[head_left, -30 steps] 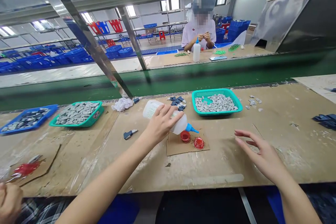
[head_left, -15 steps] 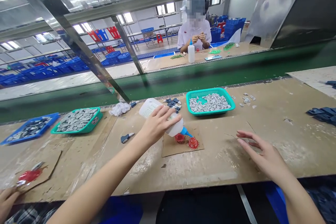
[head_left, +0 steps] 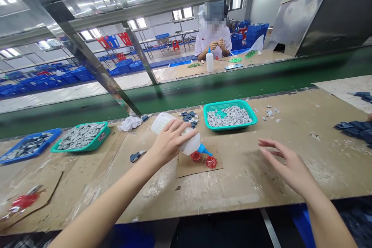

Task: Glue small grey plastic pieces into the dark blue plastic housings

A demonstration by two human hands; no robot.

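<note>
My left hand (head_left: 172, 139) is wrapped round a white squeeze bottle (head_left: 190, 145), tilted so that its blue nozzle points down at a red cup (head_left: 210, 162). The tip is at the cup's top; whether liquid flows I cannot make out. A second red cup (head_left: 196, 157) stands just left of it, partly behind the bottle. Both are on a small piece of cardboard (head_left: 192, 170). To the right, above the bench, hovers my right hand (head_left: 280, 159), fingers apart and holding nothing.
A green basket (head_left: 230, 127) of small grey parts stands behind the cups. Further left are another green basket (head_left: 87, 147) and a blue tray (head_left: 29, 154). A dark-and-grey part (head_left: 137, 156) lies near my left arm. Dark pieces (head_left: 353, 128) are piled at right. Across the green belt (head_left: 180, 95) sits a co-worker (head_left: 213, 40).
The view has shifted slightly. Another person's hand at the lower left has gone out of view. The bottle stays tipped over the same red cup, and my right hand remains open.
</note>
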